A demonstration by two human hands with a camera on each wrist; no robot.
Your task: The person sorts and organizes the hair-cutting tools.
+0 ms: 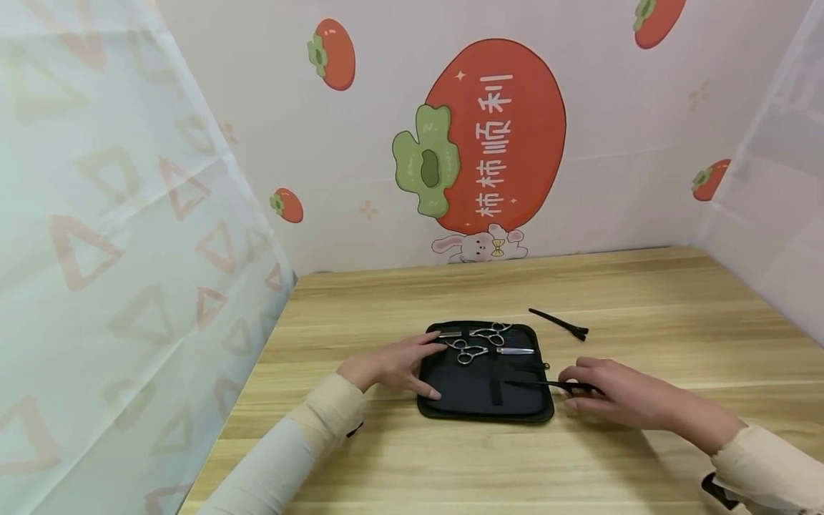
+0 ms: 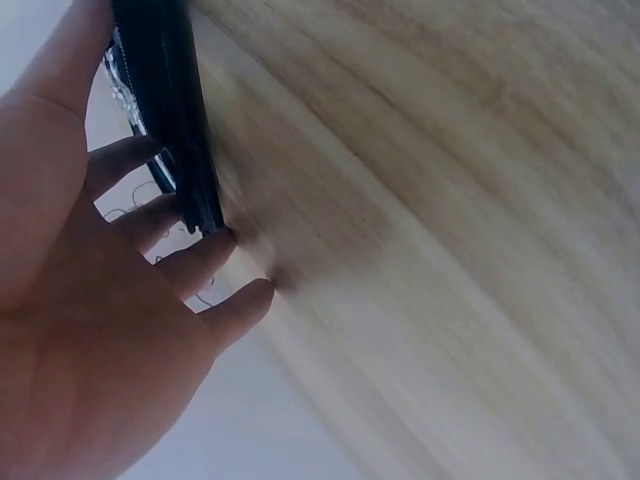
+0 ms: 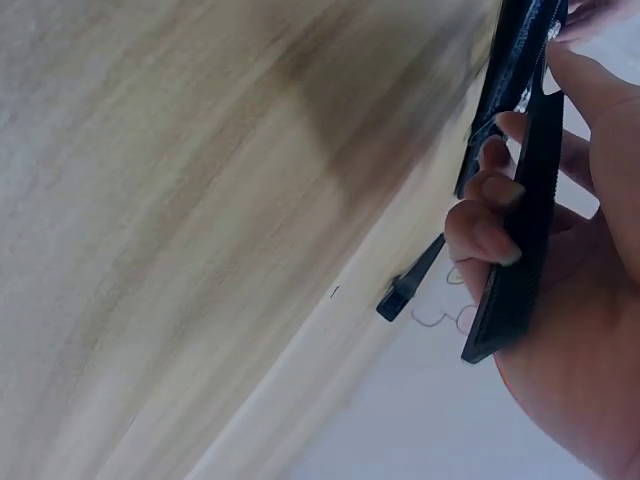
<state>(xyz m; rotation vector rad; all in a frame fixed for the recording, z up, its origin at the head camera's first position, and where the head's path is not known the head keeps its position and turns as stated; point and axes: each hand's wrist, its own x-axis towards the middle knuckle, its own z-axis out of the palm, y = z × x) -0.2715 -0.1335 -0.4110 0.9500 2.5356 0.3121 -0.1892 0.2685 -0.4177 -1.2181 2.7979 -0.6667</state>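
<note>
A black zippered case [image 1: 460,393] lies unfolded on the wooden table. Two pairs of silver scissors, one nearer [image 1: 473,352] and one farther [image 1: 494,333], are tucked in its upper half, with a slim silver-handled tool [image 1: 516,351] beside them. My left hand [image 1: 399,365] rests on the case's left side, fingers spread, thumb on the lower panel. My right hand [image 1: 627,393] pinches a black rat-tail comb [image 3: 525,230] by its toothed end. The comb's thin tail points left over the case's lower right, overlapping the elastic strap [image 1: 496,392] area.
A black hair clip [image 1: 558,323] lies on the table behind my right hand, just right of the case's far corner. Patterned cloth walls [image 1: 360,157] close in the table [image 1: 386,293] at the back and both sides.
</note>
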